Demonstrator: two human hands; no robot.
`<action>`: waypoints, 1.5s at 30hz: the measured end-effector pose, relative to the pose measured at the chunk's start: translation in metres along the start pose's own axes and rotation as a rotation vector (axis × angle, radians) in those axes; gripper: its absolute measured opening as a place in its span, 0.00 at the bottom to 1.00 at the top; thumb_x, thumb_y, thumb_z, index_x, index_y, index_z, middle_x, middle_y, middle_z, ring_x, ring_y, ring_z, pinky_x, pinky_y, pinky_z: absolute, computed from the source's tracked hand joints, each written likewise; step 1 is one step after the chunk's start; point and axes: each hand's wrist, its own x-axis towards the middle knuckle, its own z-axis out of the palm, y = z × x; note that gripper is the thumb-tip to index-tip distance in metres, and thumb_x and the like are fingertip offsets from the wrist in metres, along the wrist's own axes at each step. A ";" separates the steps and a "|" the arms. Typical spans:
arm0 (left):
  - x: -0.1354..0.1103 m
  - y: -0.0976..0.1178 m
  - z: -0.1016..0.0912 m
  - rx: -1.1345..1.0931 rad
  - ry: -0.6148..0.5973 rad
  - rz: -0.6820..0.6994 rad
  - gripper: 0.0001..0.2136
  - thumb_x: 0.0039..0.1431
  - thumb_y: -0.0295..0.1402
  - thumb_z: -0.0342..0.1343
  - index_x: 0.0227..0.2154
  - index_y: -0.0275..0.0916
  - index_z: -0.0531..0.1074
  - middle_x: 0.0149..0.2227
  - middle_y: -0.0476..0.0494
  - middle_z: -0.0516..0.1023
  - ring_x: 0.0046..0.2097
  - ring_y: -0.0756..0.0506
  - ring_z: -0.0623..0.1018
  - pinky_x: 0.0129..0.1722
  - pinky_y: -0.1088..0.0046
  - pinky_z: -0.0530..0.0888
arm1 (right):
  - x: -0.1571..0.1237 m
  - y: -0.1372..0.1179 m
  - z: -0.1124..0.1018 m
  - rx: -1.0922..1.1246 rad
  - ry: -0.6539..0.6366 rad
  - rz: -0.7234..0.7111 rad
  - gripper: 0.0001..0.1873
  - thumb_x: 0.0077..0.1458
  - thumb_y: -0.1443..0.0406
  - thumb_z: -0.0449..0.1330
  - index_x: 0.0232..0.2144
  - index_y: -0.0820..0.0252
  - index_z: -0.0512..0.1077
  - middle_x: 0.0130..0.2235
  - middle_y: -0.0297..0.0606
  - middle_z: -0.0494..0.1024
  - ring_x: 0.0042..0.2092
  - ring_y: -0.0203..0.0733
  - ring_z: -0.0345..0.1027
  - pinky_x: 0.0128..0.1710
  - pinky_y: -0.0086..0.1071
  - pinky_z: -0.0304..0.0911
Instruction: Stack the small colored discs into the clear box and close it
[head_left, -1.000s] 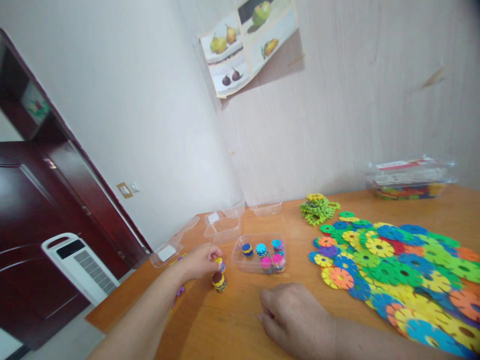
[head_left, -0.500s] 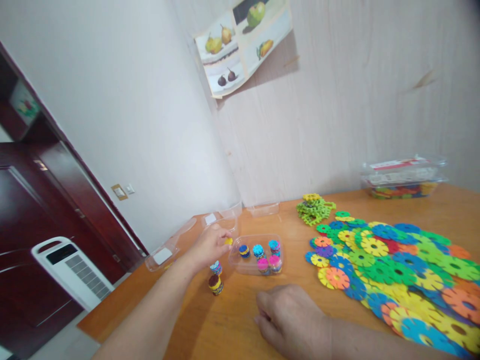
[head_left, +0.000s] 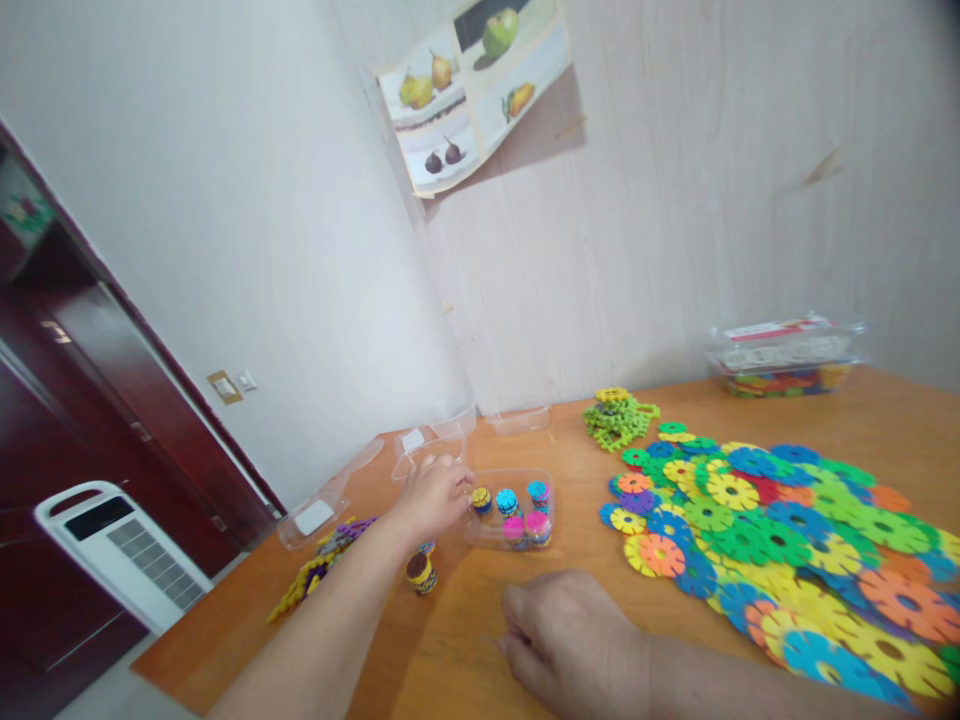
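My left hand [head_left: 436,494] reaches to the left rim of a clear plastic tray [head_left: 551,484], fingers pinched together at a small stack of discs [head_left: 481,498] with a yellow top inside it. Several more small stacks, blue and pink, stand in the tray. Below my left wrist a brown-topped stack [head_left: 421,572] stands on the wooden table [head_left: 465,610], with another half hidden behind the arm. My right hand [head_left: 574,640] rests curled, knuckles up, on the table near the front, with nothing visible in it.
A wide spread of large flower-shaped discs [head_left: 757,525] covers the right of the table. A green pile [head_left: 616,418] lies beyond it. Empty clear trays and lids [head_left: 427,445] sit at the back left, loose yellow and purple pieces [head_left: 319,565] near the left edge, a filled box [head_left: 784,355] by the wall.
My left hand lifted a yellow-topped stack from beside the brown-topped one and carried it right into the clear tray. My right hand stayed put. The view drifted slightly right.
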 end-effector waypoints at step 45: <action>-0.091 -0.037 -0.020 -0.464 -0.031 -0.248 0.12 0.55 0.37 0.51 0.37 0.37 0.75 0.38 0.43 0.79 0.39 0.45 0.76 0.40 0.70 0.71 | -0.007 -0.023 -0.017 -0.238 -0.223 -0.069 0.13 0.59 0.63 0.48 0.33 0.59 0.73 0.33 0.44 0.81 0.33 0.49 0.76 0.24 0.33 0.52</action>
